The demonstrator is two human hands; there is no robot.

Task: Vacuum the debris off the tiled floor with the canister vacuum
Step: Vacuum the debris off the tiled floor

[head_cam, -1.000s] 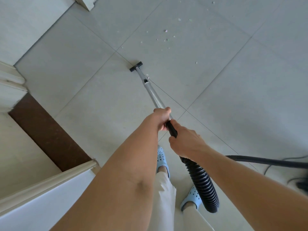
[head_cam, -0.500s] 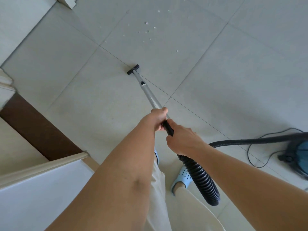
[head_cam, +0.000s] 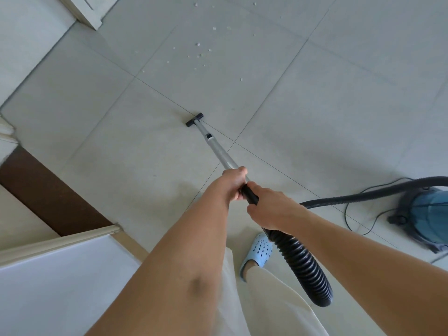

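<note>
The vacuum wand (head_cam: 219, 152) runs from the hands toward 11 o'clock, its long axis slanting down to the black nozzle (head_cam: 194, 119), which sits flat on the tiled floor (head_cam: 315, 112). The left hand (head_cam: 233, 181) curls round the metal tube; the right hand (head_cam: 271, 208), just behind at 5 o'clock, grips the black handle. White debris (head_cam: 198, 52) lies well beyond the nozzle at 12 o'clock. The ribbed hose (head_cam: 300, 263) trails toward the blue canister (head_cam: 429, 214) at 3 o'clock.

Soft, even daylight fills the view; a faint shadow lies on the tiled floor (head_cam: 135, 185) below the arms, and straight lines bow at the edges.
</note>
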